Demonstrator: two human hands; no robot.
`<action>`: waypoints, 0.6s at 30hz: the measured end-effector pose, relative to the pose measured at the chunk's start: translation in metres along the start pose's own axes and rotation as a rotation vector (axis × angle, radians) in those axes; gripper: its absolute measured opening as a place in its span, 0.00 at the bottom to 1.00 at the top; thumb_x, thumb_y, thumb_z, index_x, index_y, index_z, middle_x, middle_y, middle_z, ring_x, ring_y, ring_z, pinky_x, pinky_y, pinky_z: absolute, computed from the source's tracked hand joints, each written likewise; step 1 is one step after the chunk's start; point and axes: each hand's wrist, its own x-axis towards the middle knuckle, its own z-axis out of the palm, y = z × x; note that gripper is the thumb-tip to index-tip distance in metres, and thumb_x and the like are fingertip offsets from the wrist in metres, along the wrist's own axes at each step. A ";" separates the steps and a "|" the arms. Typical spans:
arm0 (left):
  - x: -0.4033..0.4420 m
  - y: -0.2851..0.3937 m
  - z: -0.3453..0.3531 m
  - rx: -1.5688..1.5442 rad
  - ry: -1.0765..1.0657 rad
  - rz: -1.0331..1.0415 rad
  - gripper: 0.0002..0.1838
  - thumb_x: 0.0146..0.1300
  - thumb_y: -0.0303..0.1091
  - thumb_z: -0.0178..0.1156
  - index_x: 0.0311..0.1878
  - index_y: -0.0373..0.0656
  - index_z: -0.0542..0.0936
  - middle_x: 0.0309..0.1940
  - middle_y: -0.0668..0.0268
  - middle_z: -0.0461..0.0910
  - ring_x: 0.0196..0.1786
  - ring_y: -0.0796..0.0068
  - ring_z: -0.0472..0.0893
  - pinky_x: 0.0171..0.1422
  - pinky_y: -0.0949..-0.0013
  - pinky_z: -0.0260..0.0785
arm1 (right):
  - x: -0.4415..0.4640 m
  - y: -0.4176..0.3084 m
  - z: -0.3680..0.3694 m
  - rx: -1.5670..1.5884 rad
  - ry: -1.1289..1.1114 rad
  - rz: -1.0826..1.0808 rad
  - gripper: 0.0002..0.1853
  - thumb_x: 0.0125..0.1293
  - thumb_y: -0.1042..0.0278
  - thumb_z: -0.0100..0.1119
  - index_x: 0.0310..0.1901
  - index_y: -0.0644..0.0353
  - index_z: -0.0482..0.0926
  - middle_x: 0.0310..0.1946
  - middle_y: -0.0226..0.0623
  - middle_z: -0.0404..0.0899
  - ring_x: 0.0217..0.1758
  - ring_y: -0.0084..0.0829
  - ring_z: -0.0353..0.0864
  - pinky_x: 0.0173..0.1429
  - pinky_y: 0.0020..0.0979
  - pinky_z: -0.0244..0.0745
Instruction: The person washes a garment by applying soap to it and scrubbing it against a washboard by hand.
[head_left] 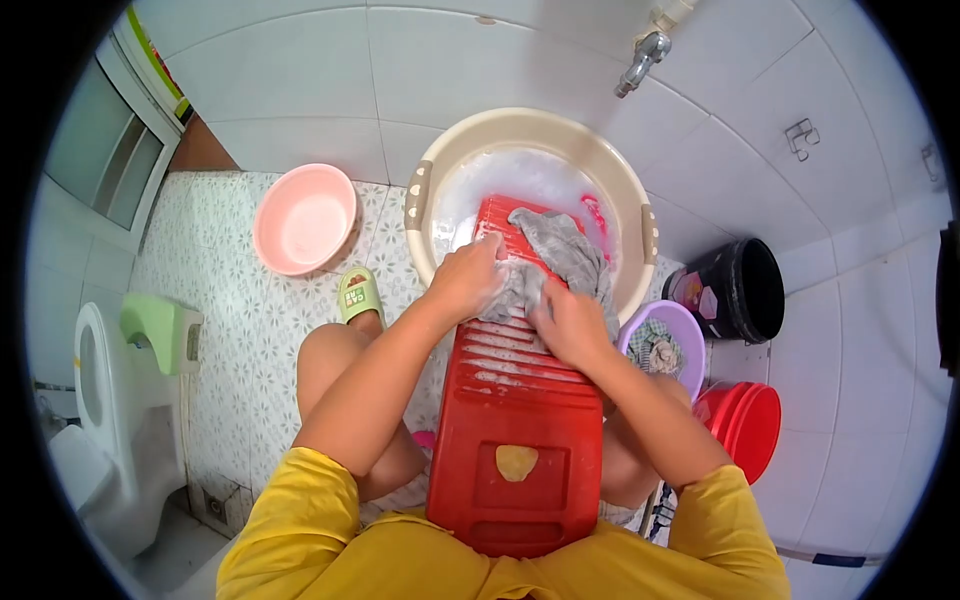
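Observation:
A red washboard leans from my lap into a large beige basin of soapy water. Grey wet cloth lies bunched over its ridged upper part, with suds on the ridges. My left hand is closed on the left side of the cloth, and my right hand is closed on its lower right part. A yellowish piece of soap rests in the recess of the board nearer my body. Something bright pink shows in the water at the right of the basin.
A pink basin stands at the left on the tiled floor. At the right are a purple basin with cloths, a black bucket and a red bucket. A green stool and a toilet are far left; a tap juts above.

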 end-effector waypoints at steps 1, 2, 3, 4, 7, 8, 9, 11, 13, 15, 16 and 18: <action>0.000 0.004 -0.001 0.021 -0.038 -0.044 0.16 0.61 0.41 0.57 0.43 0.38 0.72 0.37 0.45 0.79 0.43 0.43 0.78 0.48 0.51 0.68 | 0.021 0.012 0.013 -0.068 0.159 0.026 0.14 0.56 0.61 0.57 0.37 0.63 0.74 0.23 0.55 0.78 0.29 0.55 0.80 0.38 0.53 0.74; 0.000 0.007 -0.002 0.044 -0.075 -0.087 0.16 0.61 0.40 0.56 0.44 0.37 0.72 0.41 0.44 0.79 0.46 0.43 0.77 0.50 0.50 0.68 | 0.041 0.021 0.022 -0.138 0.320 0.052 0.14 0.56 0.61 0.57 0.37 0.63 0.74 0.24 0.55 0.79 0.29 0.55 0.80 0.37 0.53 0.74; 0.000 0.006 0.001 0.048 -0.077 -0.080 0.16 0.61 0.40 0.56 0.44 0.37 0.72 0.41 0.44 0.79 0.46 0.43 0.77 0.50 0.50 0.68 | 0.060 0.024 0.023 -0.155 0.320 0.115 0.13 0.57 0.60 0.58 0.37 0.62 0.74 0.26 0.54 0.79 0.30 0.55 0.80 0.38 0.52 0.73; 0.003 0.004 0.003 0.077 -0.056 -0.099 0.17 0.61 0.42 0.57 0.44 0.37 0.72 0.39 0.45 0.79 0.45 0.44 0.78 0.49 0.52 0.69 | 0.077 0.024 0.020 -0.172 0.325 0.173 0.13 0.57 0.60 0.58 0.37 0.61 0.74 0.28 0.54 0.80 0.32 0.55 0.80 0.39 0.52 0.73; -0.002 0.007 -0.002 0.068 -0.019 -0.121 0.19 0.61 0.43 0.59 0.44 0.36 0.72 0.38 0.46 0.80 0.45 0.46 0.79 0.50 0.56 0.69 | 0.088 0.033 0.012 0.059 0.300 0.163 0.13 0.58 0.60 0.59 0.37 0.61 0.74 0.32 0.52 0.80 0.38 0.53 0.80 0.44 0.47 0.73; -0.003 0.009 -0.004 0.019 -0.002 -0.131 0.20 0.61 0.44 0.59 0.45 0.35 0.72 0.39 0.47 0.80 0.46 0.47 0.79 0.51 0.58 0.69 | 0.083 0.038 0.009 0.053 0.302 0.162 0.13 0.58 0.60 0.59 0.37 0.61 0.74 0.32 0.52 0.80 0.38 0.53 0.80 0.44 0.47 0.73; -0.002 0.006 -0.003 0.011 0.003 -0.131 0.20 0.61 0.44 0.59 0.45 0.35 0.72 0.39 0.47 0.80 0.46 0.47 0.79 0.51 0.58 0.69 | 0.074 0.044 0.006 0.182 0.335 0.040 0.13 0.59 0.60 0.59 0.39 0.61 0.74 0.33 0.52 0.80 0.39 0.50 0.80 0.46 0.44 0.72; 0.000 -0.004 0.003 -0.051 0.006 -0.036 0.18 0.60 0.40 0.61 0.44 0.33 0.75 0.38 0.54 0.82 0.44 0.56 0.81 0.53 0.62 0.70 | 0.060 0.052 0.003 0.309 0.355 -0.083 0.14 0.60 0.61 0.60 0.41 0.61 0.74 0.34 0.51 0.80 0.41 0.48 0.79 0.47 0.41 0.72; 0.006 -0.007 0.004 -0.291 -0.095 -0.083 0.16 0.59 0.38 0.61 0.43 0.34 0.76 0.38 0.57 0.82 0.43 0.63 0.80 0.52 0.65 0.70 | 0.049 0.052 0.000 0.346 0.413 -0.181 0.14 0.60 0.62 0.60 0.42 0.61 0.75 0.34 0.51 0.79 0.41 0.46 0.79 0.48 0.39 0.71; 0.011 -0.010 0.001 -0.524 -0.196 -0.123 0.14 0.58 0.35 0.62 0.42 0.34 0.77 0.37 0.60 0.82 0.42 0.69 0.80 0.52 0.67 0.70 | 0.030 0.048 -0.009 0.391 0.353 -0.134 0.12 0.61 0.62 0.59 0.41 0.61 0.77 0.32 0.50 0.79 0.39 0.45 0.79 0.47 0.38 0.71; 0.011 -0.012 -0.001 -0.653 -0.201 -0.154 0.12 0.58 0.34 0.62 0.39 0.34 0.78 0.36 0.63 0.81 0.41 0.74 0.78 0.51 0.70 0.69 | 0.019 0.041 -0.015 0.431 0.284 -0.086 0.11 0.61 0.63 0.58 0.39 0.61 0.78 0.31 0.49 0.79 0.38 0.45 0.79 0.46 0.38 0.71; 0.009 -0.016 -0.004 -0.789 -0.202 -0.194 0.10 0.57 0.33 0.62 0.37 0.35 0.79 0.35 0.66 0.81 0.40 0.79 0.77 0.50 0.72 0.69 | -0.005 0.024 -0.027 0.455 0.149 -0.022 0.10 0.61 0.63 0.58 0.36 0.61 0.79 0.29 0.50 0.80 0.36 0.46 0.80 0.45 0.40 0.72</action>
